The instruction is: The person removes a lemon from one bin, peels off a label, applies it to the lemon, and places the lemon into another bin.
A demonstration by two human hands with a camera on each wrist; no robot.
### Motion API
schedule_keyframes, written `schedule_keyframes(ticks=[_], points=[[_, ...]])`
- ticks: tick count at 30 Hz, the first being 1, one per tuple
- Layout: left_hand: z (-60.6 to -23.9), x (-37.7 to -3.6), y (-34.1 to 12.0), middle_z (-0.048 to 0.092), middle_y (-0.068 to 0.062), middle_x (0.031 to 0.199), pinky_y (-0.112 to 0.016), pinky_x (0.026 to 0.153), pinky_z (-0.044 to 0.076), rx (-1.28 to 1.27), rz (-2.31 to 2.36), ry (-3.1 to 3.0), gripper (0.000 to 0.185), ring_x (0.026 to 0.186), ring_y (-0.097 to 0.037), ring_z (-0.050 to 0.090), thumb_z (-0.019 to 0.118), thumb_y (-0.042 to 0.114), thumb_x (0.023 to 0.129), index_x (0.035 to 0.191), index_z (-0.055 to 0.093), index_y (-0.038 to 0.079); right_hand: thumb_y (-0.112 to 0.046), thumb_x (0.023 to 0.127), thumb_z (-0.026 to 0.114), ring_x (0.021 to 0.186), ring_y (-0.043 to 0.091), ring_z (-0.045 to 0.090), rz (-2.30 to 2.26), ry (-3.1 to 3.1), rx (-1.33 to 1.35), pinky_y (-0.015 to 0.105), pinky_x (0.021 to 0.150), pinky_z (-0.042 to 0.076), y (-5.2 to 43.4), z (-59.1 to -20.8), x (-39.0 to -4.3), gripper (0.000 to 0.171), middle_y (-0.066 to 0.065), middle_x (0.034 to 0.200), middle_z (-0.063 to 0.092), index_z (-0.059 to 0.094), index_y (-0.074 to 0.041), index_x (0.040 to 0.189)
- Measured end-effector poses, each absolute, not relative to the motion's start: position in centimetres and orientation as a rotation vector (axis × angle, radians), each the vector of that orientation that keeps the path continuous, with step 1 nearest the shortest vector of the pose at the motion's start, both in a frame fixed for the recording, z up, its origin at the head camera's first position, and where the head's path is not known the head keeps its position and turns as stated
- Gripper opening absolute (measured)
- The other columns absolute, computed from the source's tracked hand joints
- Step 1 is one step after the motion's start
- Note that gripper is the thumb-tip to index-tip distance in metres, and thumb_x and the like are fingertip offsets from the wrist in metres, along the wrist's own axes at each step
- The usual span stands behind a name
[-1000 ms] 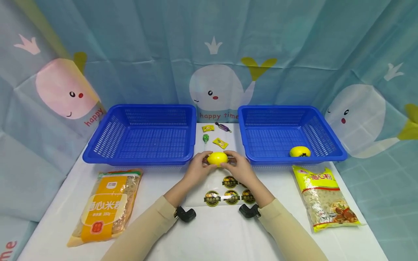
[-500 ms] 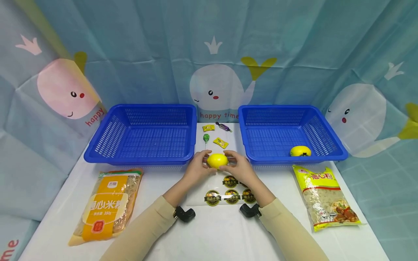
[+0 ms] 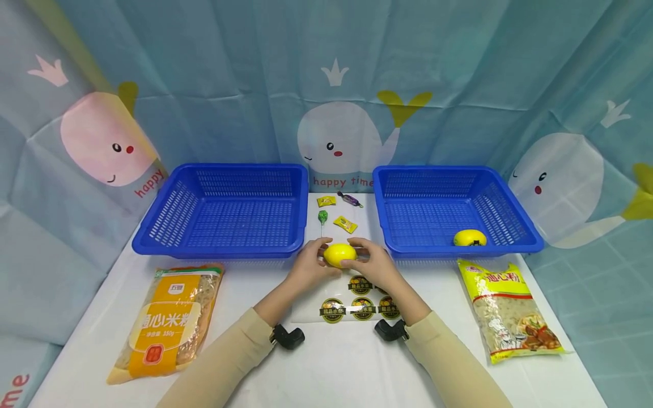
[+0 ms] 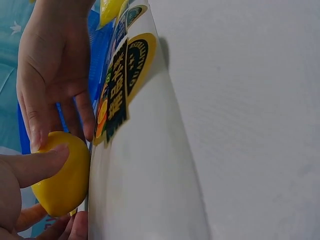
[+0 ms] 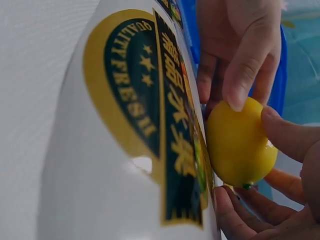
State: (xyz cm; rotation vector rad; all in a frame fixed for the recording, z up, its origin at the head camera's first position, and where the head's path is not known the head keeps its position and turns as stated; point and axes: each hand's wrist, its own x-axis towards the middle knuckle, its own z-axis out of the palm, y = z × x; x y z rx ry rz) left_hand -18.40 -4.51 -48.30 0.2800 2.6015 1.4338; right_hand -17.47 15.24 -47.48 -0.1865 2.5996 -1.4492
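A smooth yellow lemon [image 3: 340,255] is held between both hands near the middle of the table, over the far part of a sticker sheet [image 3: 306,311]. My left hand [image 3: 309,263] grips its left end; in the left wrist view the thumb lies across the lemon [image 4: 65,185] with fingers curled underneath. From the other side my right hand [image 3: 374,262] holds it, thumb and fingers around it in the right wrist view. Round gold-and-black stickers [image 3: 363,309] show on the clear-backed sheet, its rear part hidden by the hands.
Two blue baskets stand behind, a left basket [image 3: 219,250] and a right basket [image 3: 459,249] with another labelled lemon [image 3: 469,237]. Between them lie a lollipop [image 3: 322,217] and several wrapped candies [image 3: 345,224]. Pasta bags flank the hands: orange bag [image 3: 165,323], yellow bag [image 3: 512,311].
The lemon has moved slightly toward me and turned a little between the hands. The left thumb has slid lower along its front. Baskets, candies and bags stay put.
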Motion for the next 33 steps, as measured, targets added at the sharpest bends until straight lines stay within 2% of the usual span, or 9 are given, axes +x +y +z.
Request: schedule_keyframes(ticks=[5,9,16,22,27,33], points=[[-48.5,-18.5,-4.5,0.060,-0.015,0.128,-0.032,0.087,0.058,0.297,1.467,2.588,0.070,0.111,-0.027,0.062,0.088,0.014,0.078,0.139,0.056,0.006,-0.034,0.088,0.079,0.124,0.032,0.063,-1.407,2.634,-0.173,0.049,0.102,0.053,15.1,-47.5,-17.6,0.056,0.007,0.141,0.061,0.061,-0.018,0.138],[-48.5,-18.5,-4.5,0.062,-0.016,0.126,-0.031,0.086,0.058,0.301,1.472,2.593,0.066,0.109,-0.027,0.062,0.088,0.012,0.078,0.136,0.058,0.005,-0.033,0.089,0.078,0.123,0.032,0.063,-1.396,2.639,-0.176,0.049,0.102,0.053,15.0,-47.6,-17.7,0.054,0.008,0.140,0.061,0.061,-0.018,0.138],[-48.4,-18.3,-4.6,0.062,-0.016,0.126,-0.033,0.087,0.058,0.273,1.492,2.579,0.070,0.109,-0.028,0.063,0.087,0.008,0.077,0.139,0.055,0.004,-0.034,0.088,0.080,0.127,0.032,0.061,-1.464,2.587,-0.169,0.048,0.102,0.053,15.4,-47.5,-17.6,0.060,0.007,0.144,0.059,0.059,-0.015,0.141],[-48.0,-16.9,-5.1,0.061,-0.014,0.124,-0.035,0.088,0.058,0.251,1.440,2.653,0.072,0.103,-0.026,0.064,0.086,0.012,0.079,0.142,0.052,0.006,-0.032,0.088,0.079,0.126,0.034,0.061,-1.519,2.566,-0.158,0.047,0.099,0.055,16.0,-47.1,-16.8,0.065,0.010,0.145,0.057,0.054,-0.012,0.145],[-47.6,-15.1,-6.1,0.065,-0.012,0.117,-0.037,0.089,0.058,0.220,1.402,2.727,0.069,0.100,-0.025,0.064,0.086,0.012,0.079,0.141,0.054,0.008,-0.035,0.088,0.079,0.119,0.029,0.064,-1.365,2.657,-0.138,0.047,0.096,0.056,16.2,-47.0,-15.7,0.064,0.008,0.134,0.065,0.055,-0.013,0.143],[-47.4,-13.5,-7.0,0.065,-0.014,0.116,-0.039,0.089,0.057,0.274,1.395,2.750,0.065,0.099,-0.026,0.064,0.086,0.010,0.079,0.138,0.057,0.005,-0.034,0.082,0.085,0.104,0.024,0.063,-1.137,2.770,-0.084,0.042,0.094,0.054,16.2,-47.1,-14.6,0.058,0.003,0.111,0.070,0.062,-0.008,0.128]])
